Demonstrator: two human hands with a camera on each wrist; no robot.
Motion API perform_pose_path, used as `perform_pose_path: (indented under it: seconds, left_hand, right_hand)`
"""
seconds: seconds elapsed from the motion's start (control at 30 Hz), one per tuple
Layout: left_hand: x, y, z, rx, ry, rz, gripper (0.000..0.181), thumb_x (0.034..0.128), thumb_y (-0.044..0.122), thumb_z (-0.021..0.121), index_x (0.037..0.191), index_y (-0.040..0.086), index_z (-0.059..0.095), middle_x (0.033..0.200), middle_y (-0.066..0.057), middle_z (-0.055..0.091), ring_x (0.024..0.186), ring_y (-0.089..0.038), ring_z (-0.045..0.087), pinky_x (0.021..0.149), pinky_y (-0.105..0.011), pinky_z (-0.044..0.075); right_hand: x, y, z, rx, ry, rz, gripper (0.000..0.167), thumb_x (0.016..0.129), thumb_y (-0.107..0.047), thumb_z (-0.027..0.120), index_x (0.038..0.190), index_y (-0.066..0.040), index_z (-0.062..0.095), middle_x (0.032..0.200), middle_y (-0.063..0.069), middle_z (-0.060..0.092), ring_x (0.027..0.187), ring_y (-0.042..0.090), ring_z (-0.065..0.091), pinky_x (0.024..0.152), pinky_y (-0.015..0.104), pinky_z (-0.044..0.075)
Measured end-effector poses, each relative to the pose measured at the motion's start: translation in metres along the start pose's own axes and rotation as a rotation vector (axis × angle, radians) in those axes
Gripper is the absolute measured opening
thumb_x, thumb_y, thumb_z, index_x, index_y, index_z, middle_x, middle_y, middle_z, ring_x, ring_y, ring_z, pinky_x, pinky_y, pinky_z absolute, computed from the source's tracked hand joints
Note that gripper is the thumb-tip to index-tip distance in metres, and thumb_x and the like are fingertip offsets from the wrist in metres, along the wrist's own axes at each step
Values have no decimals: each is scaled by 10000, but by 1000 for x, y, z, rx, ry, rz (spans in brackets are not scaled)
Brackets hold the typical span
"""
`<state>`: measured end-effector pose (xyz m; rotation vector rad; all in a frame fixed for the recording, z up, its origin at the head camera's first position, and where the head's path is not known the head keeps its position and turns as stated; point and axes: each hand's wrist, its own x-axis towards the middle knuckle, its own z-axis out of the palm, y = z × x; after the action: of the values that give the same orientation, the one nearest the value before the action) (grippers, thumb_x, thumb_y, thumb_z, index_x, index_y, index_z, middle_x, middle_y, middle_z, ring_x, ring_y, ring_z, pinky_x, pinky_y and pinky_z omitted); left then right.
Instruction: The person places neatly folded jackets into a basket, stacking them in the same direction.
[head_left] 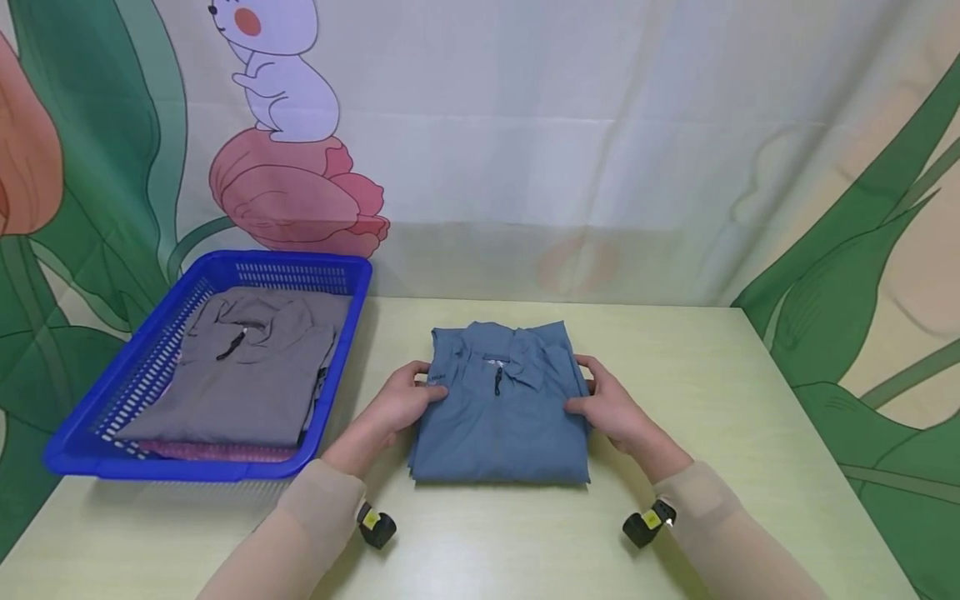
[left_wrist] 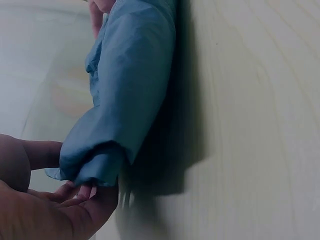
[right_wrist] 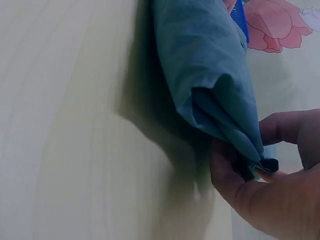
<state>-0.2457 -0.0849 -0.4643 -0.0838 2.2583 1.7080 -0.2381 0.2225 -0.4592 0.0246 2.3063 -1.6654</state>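
Observation:
A folded blue jacket [head_left: 502, 433] with a collar and a short black zip pull lies near the middle of the table in the head view. My left hand [head_left: 405, 400] grips its left edge, thumb on top and fingers underneath. On the opposite edge my right hand [head_left: 611, 404] pinches the cloth in the same way. In the left wrist view, the left hand [left_wrist: 55, 200] holds the layered side of the jacket [left_wrist: 135, 65]. The right wrist view has the right hand [right_wrist: 270, 185] with thumb and fingers around the jacket's [right_wrist: 205, 55] folded corner.
A blue plastic basket [head_left: 341, 367] stands at the left of the pale wooden table [head_left: 690, 358]. Inside it lies a folded grey garment [head_left: 232, 392] over a pink one [head_left: 217, 451]. Behind the table hangs a printed curtain [head_left: 510, 167].

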Motion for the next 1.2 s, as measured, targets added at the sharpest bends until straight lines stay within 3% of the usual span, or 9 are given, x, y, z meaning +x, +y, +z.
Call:
perform_pose_path:
  seconds: [0.2,0.43,0.7,0.97,1.2]
  left_hand:
    - [0,0,1,-44,12,25,497,989,43,613,1440,-82,445,1125,-219,635,987,-290,619,887,-425,498]
    - [-5,5,3,-89,-4,31,496,977,36,633,1430,-73,461,1128,-223,657,1007,-286,631,890,-411,510]
    - [-16,25,4,-106,-24,48,483,977,38,640,1418,-65,473,1073,-182,647,939,-248,629,816,-365,540]
    - [-30,48,-8,-153,-70,63,497,999,56,638,1453,-32,456,1139,-190,667,943,-218,669,790,-363,581]
    - [-44,66,-33,-174,-127,103,531,1012,45,625,1485,-35,398,1146,-171,658,895,-161,673,774,-342,586]
  right_hand:
    - [1,1,-2,13,3,-28,797,895,82,600,1599,-70,258,1432,327,454,1270,430,503,1057,575,433]
    - [-3,-4,-5,30,-6,-53,789,897,91,605,1596,-75,279,1443,318,463,1260,421,518,1035,545,457]
    - [-7,-15,-10,57,-40,-85,774,909,99,588,1596,-56,268,1458,321,458,1265,411,522,1030,518,466]
    - [-11,-36,-17,107,-100,-89,766,917,110,583,1590,-81,272,1471,287,465,1240,380,550,953,405,526]
    - [-15,-57,-14,163,-143,-127,790,914,114,578,1601,-79,240,1471,276,464,1225,353,563,918,350,545]
